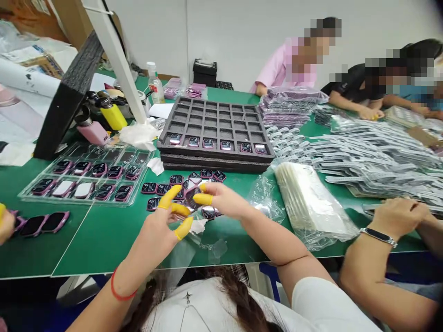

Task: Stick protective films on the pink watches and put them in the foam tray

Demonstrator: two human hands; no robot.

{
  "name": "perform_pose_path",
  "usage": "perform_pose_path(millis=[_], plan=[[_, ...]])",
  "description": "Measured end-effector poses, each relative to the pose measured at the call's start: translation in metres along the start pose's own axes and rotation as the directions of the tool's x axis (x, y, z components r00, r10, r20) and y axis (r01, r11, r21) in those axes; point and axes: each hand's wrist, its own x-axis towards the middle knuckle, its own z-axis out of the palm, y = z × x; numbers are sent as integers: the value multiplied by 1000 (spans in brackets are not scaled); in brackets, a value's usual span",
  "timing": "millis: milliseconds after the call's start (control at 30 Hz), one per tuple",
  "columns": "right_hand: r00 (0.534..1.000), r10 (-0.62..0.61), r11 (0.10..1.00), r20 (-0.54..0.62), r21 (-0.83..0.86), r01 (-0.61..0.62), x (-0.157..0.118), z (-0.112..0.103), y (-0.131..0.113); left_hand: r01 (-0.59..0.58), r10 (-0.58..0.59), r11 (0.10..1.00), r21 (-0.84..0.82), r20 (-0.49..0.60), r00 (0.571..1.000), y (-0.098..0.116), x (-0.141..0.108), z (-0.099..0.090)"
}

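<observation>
My right hand (224,198), with yellow finger cots on its fingertips, pinches a dark-faced smartwatch case (191,199) above the table. Just left of it, my left hand (162,226) has its yellow-tipped fingers spread apart, close to that case; whether a fingertip touches it I cannot tell. Under and behind my hands lie several loose smartwatch cases (163,189) with dark screens and pinkish-purple frames. A crumpled white scrap (198,226) and a piece of clear film (218,249) are below my fingers.
Beyond stands a stack of black foam trays (216,159), its front row holding several cases. A clear plastic tray (134,196) of cases is at left. Bagged white sleeves (301,193) and grey-white straps (374,157) lie right. A co-worker's arm (377,272) is close at right.
</observation>
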Motion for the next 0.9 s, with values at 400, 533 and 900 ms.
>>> perform_pose_path(millis=[400, 533, 900], plan=[[845, -135, 806, -518, -553, -210, 193, -132, 1, 177, -159, 984, -20, -549, 821, -150, -32, -38], [893, -111, 748, -435, -629, -213, 201, -121, 11, 218, -41, 944, 249, -566, 824, -139, -40, -40], [954, -300, 744, 24, -620, 250, 72, -8, 20, -98, 98, 830, 550, 30, 995, -114, 38, -43]])
